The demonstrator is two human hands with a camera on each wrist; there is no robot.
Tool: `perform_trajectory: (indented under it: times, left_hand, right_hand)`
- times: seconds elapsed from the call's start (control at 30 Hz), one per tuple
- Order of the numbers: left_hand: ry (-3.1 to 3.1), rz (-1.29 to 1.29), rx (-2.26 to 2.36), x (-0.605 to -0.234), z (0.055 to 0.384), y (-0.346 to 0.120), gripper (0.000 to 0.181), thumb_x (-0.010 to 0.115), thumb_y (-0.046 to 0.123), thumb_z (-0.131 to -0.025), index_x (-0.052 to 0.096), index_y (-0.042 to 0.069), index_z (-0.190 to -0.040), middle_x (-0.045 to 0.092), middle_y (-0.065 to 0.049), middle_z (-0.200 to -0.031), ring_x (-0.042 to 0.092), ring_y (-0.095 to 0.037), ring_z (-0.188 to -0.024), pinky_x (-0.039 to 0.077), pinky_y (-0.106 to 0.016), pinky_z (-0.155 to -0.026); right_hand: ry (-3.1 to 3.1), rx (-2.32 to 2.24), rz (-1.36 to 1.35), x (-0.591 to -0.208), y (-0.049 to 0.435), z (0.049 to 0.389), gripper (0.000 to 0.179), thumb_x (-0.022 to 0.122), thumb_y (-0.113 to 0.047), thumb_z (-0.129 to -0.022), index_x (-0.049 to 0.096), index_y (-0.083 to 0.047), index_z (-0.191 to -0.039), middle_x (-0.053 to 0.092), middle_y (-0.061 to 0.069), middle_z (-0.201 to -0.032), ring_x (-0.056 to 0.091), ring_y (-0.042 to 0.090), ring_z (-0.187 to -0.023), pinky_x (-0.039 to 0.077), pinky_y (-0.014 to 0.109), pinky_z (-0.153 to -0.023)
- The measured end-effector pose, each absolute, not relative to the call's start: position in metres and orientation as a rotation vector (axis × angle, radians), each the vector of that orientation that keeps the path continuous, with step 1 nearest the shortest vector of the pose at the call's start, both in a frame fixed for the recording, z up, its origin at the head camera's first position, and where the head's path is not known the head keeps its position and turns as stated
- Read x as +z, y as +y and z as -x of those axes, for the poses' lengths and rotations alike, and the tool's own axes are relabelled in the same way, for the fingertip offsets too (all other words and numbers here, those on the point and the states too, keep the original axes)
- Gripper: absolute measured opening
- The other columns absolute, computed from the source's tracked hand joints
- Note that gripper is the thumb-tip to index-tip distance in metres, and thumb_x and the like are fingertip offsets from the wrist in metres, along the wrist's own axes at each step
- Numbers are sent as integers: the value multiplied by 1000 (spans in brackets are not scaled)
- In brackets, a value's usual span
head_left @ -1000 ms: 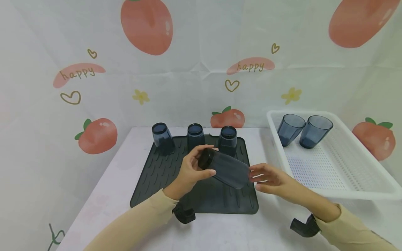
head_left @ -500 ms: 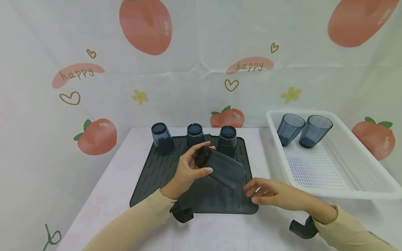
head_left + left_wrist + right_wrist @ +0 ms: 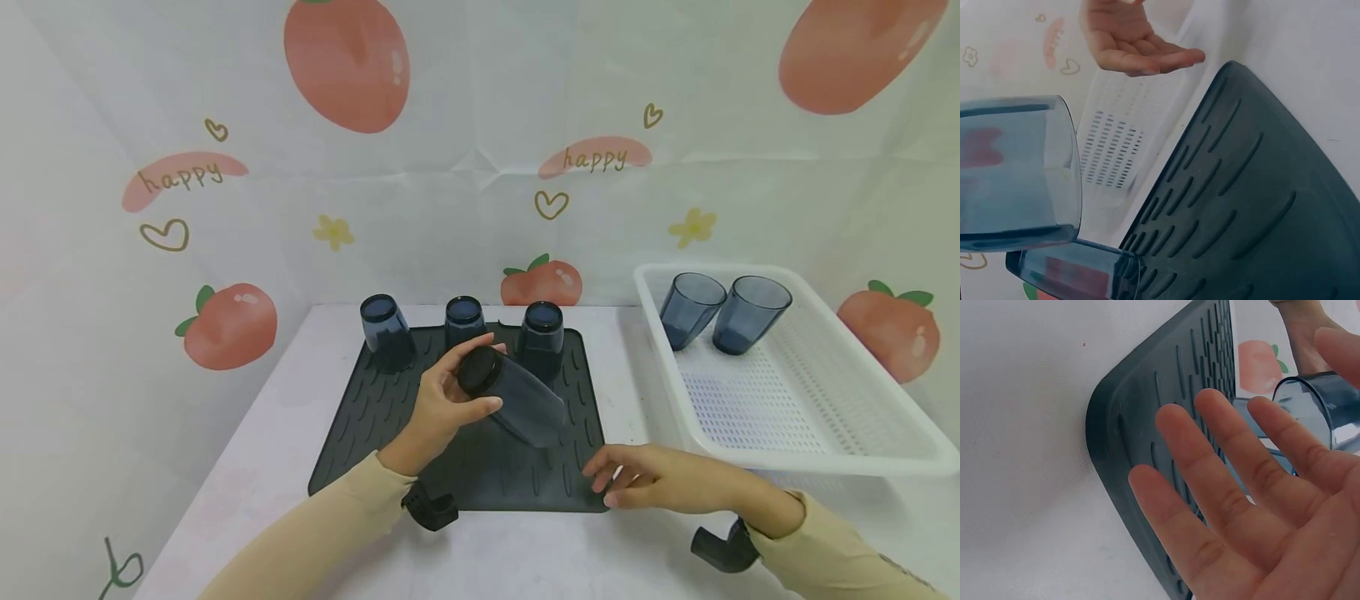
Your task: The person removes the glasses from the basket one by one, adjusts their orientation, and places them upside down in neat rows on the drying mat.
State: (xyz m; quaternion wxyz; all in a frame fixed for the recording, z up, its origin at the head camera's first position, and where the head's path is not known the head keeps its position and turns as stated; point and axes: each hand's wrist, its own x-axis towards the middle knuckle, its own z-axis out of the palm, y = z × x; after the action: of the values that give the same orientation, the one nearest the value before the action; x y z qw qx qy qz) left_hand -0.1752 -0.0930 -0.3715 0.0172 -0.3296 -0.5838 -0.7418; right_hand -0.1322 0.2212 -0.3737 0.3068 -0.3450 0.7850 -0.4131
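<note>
My left hand [image 3: 438, 402] grips a blue-tinted drinking glass [image 3: 525, 402] near its dark base, thumb on the near side. The glass tilts, its mouth pointing down and to the right over a dark drying mat [image 3: 375, 433]. Its clear mouth end also shows in the left wrist view. My right hand [image 3: 645, 477] hovers by the mat's front right corner, fingers relaxed and holding nothing. Upside down along the mat's back edge stand three similar glasses: a left one [image 3: 386, 333], a middle one [image 3: 463, 321] and a right one [image 3: 542, 337].
On the right stands a white perforated basket [image 3: 678, 400] with a raised rim. Two blue glasses lean upright inside at its back left, one glass [image 3: 686, 312] beside another glass [image 3: 750, 315]. A printed cloth [image 3: 420, 233] hangs behind the white table [image 3: 525, 550].
My right hand has left the glass's mouth and moved down towards the mat's corner. My left hand has shifted slightly left, and the glass in it tips more steeply downward.
</note>
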Motion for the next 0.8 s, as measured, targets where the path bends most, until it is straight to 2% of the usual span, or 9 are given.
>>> perform_trajectory:
  times: [0.13,0.27,0.4,0.53,0.7,0.8]
  left_hand:
    - [-1828,994,-2287,-372,175,-96,78,79,14,-81,37,-7,-143,52,-20,-139,50,-17,-130,43,-29,-105]
    - [-1807,977,-2283,-373,177,-100,75,79,12,-80,41,-2,-143,56,-9,-137,51,-18,-130,44,-27,-104]
    - [-1773,972,-2269,-374,178,-104,71,79,9,-80,43,1,-141,58,-3,-134,53,-16,-127,45,-27,-103]
    - [-1745,961,-2251,-375,178,-110,68,79,6,-79,44,0,-137,59,-2,-132,55,-14,-124,47,-26,-100]
    - [-1721,945,-2241,-374,178,-119,71,80,6,-78,39,-10,-135,59,-7,-132,54,-15,-125,46,-27,-102]
    - [-1716,932,-2229,-374,178,-126,70,79,4,-78,40,-9,-135,59,-8,-133,54,-16,-126,45,-28,-103]
  right_hand:
    - [2075,-1101,918,-374,221,132,33,59,-27,-98,55,-8,-125,63,9,-114,61,6,-101,52,24,-83]
    - [2072,-1108,909,-373,222,131,34,58,-27,-98,55,-8,-126,63,9,-115,61,6,-102,52,24,-83]
    - [2075,-1109,911,-372,222,131,34,58,-27,-98,55,-8,-126,63,8,-115,61,7,-102,52,24,-84]
    - [2068,-1123,914,-371,221,130,33,58,-26,-98,55,-7,-125,62,11,-115,62,8,-102,52,24,-84]
    - [2058,-1141,904,-371,221,130,34,58,-25,-98,54,-5,-125,62,13,-114,62,9,-100,52,24,-83]
    - [2061,-1144,896,-370,220,130,33,58,-25,-98,54,-6,-125,62,13,-114,62,9,-99,52,24,-83]
